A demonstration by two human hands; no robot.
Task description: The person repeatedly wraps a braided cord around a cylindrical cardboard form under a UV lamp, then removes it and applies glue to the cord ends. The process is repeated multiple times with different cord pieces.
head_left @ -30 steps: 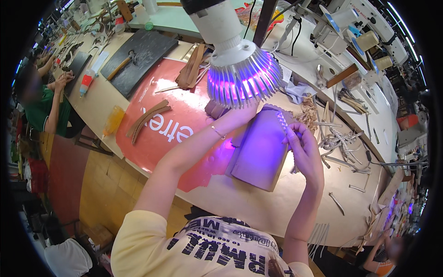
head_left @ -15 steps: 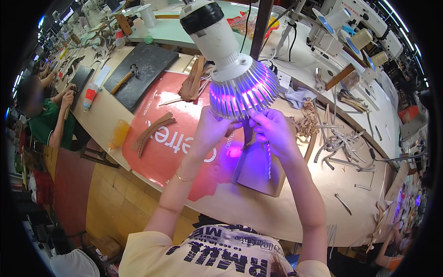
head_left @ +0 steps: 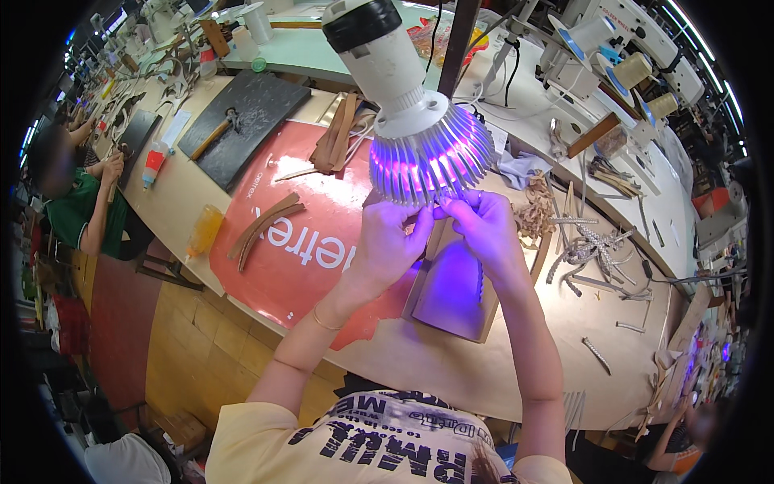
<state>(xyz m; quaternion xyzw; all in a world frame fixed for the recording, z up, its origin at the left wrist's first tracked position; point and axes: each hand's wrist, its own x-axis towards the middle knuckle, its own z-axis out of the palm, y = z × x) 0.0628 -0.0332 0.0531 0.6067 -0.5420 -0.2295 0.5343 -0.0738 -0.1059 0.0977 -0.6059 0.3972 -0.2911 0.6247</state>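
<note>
Just under a lit lamp (head_left: 431, 157) with a finned silver head and purple light, my two hands meet at the fingertips. My left hand (head_left: 390, 242) is closed in a pinch; what it grips is hidden by the fingers and the glare. Also pinched shut, my right hand (head_left: 486, 234) holds a thin braided cord (head_left: 481, 284), whose tail hangs below the palm. Beneath the hands a brown tray-like board (head_left: 448, 300) lies on the table, lit purple in its middle.
A red printed sheet (head_left: 282, 250) bears curved brown strips (head_left: 268, 230). Farther left are a black slab (head_left: 266, 113) with a hammer (head_left: 230, 121) and an orange bottle (head_left: 205, 230). Braided cords (head_left: 592, 250) pile up at right. A co-worker (head_left: 93, 202) sits at far left.
My left hand has moved a little right and down, its fingers now more bent. My right hand has risen slightly, and the cord's tail shows less below it.
</note>
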